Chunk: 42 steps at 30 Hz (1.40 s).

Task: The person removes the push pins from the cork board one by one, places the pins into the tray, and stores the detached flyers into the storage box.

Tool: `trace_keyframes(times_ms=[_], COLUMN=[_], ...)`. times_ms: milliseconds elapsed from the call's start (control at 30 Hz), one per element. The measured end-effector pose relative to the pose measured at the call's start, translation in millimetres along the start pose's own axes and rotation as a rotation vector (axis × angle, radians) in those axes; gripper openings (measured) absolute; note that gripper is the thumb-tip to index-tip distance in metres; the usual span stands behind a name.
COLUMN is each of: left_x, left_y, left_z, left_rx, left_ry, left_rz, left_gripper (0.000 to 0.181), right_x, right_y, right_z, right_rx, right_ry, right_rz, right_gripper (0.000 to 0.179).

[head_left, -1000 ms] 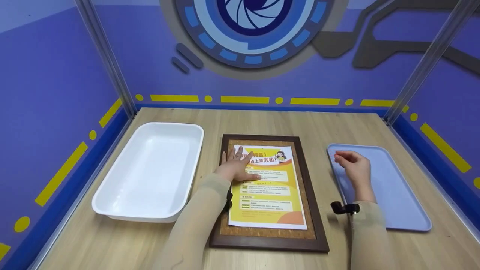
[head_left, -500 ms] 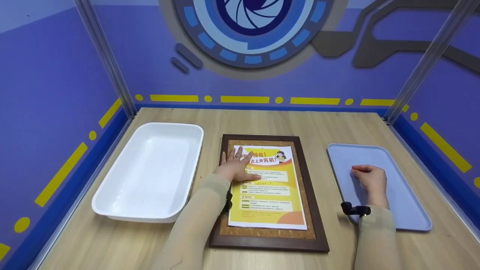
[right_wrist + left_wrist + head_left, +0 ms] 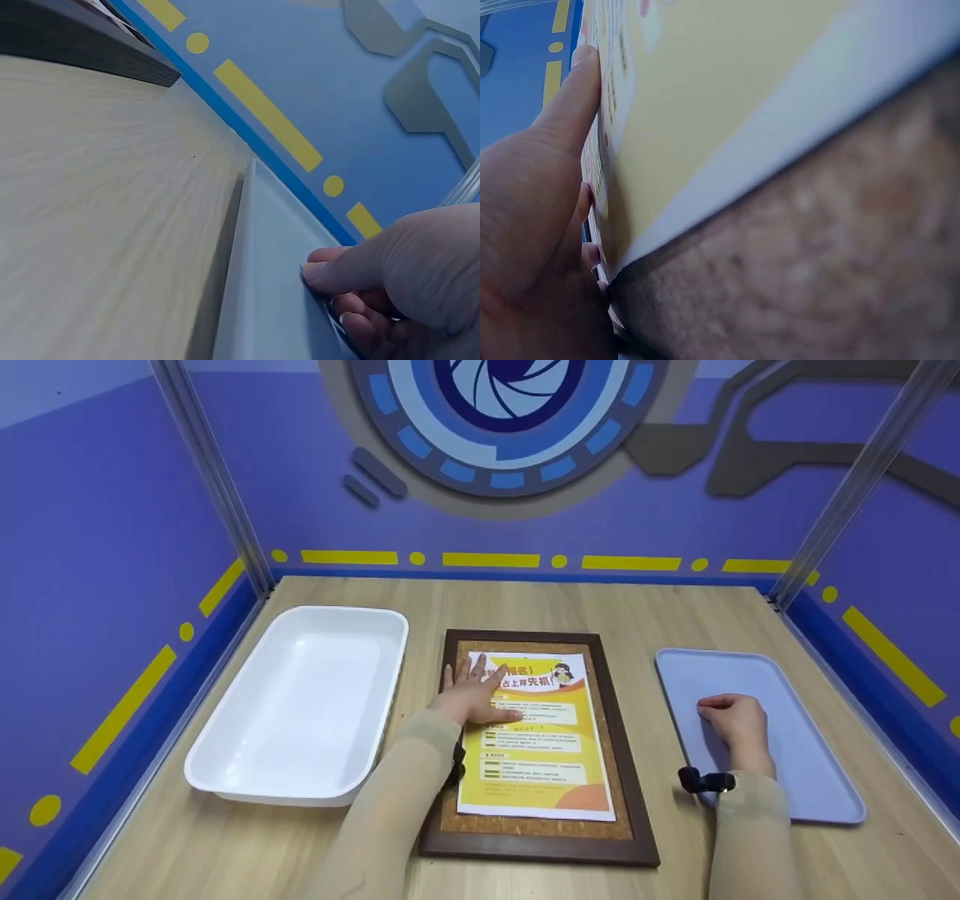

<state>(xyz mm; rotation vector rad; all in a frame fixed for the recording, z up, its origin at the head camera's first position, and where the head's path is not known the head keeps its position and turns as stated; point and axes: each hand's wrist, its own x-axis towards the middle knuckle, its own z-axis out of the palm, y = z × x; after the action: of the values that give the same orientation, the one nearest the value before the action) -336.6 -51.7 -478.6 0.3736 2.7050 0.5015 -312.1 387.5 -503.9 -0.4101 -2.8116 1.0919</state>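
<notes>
A poster (image 3: 536, 769) is being steadied on a framed corkboard (image 3: 540, 846).
At right, over the blue tray (image 3: 814, 780), fingertips of the right hand (image 3: 739, 727) are being pressed together, anything pinched being hidden; farther, the left hand (image 3: 474, 697) is being rested spread across the poster's far left. Holding seems in hand; a still poster is likely being required next.

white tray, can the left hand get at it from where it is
Probably yes: the left hand lies spread on the poster, and nothing tall stands between it and the white tray, only the low brown frame.
</notes>
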Motion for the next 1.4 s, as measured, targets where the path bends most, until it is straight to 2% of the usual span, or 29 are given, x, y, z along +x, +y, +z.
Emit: trace_keyframes(times_ms=[300, 433, 600, 700, 767, 833, 1033, 1133, 1200, 1267, 1400], left_x=[-1.1, -1.5, -0.8, -0.6, -0.9, -0.7, 0.4, 0.8, 0.9, 1.0, 0.8], left_y=[0.2, 1.0, 1.7, 2.0, 1.9, 1.6, 0.7, 0.2, 0.0, -0.1, 0.2], left_z=[1.1, 0.9, 0.1, -0.4, -0.5, -0.4, 1.0, 1.1, 1.0, 0.9, 1.1], left_rx=[-0.012, -0.014, -0.003, 0.001, 0.001, 0.001, 0.014, 0.013, 0.013, 0.01, 0.01], left_ry=[0.007, 0.014, 0.014, 0.013, 0.011, 0.009, 0.011, 0.009, 0.006, 0.005, 0.007], left_rz=[0.002, -0.002, -0.003, -0.005, -0.006, -0.006, -0.005, -0.003, -0.004, -0.004, -0.004], left_gripper=[0.101, 0.102, 0.102, 0.101, 0.101, 0.101, 0.101, 0.101, 0.101, 0.102, 0.102], right_x=[-3.8, -4.9, -6.2, -6.9, -7.2, -7.1, -8.5, -9.3, -9.7, -10.2, -13.6], right_y=[-3.2, -10.1, -25.8, -36.5, -43.6, -50.1, -67.7, -75.7, -80.4, -84.7, -91.0], right_z=[-1.6, -5.1, -7.9, -6.2, -2.9, 2.1, 21.1, 32.4, 40.7, 48.6, 59.7], right_rx=[0.017, 0.044, 0.117, 0.193, 0.259, 0.33, 0.546, 0.594, 0.597, 0.581, 0.474], right_ry=[0.011, 0.06, 0.147, 0.155, 0.116, 0.034, -0.338, -0.47, -0.518, -0.533, -0.52], right_rz=[0.011, 0.03, 0.019, -0.016, -0.033, -0.043, 0.019, 0.089, 0.131, 0.156, 0.135], right_gripper=[0.033, 0.039, 0.041, 0.041, 0.043, 0.047, 0.061, 0.065, 0.066, 0.066, 0.064])
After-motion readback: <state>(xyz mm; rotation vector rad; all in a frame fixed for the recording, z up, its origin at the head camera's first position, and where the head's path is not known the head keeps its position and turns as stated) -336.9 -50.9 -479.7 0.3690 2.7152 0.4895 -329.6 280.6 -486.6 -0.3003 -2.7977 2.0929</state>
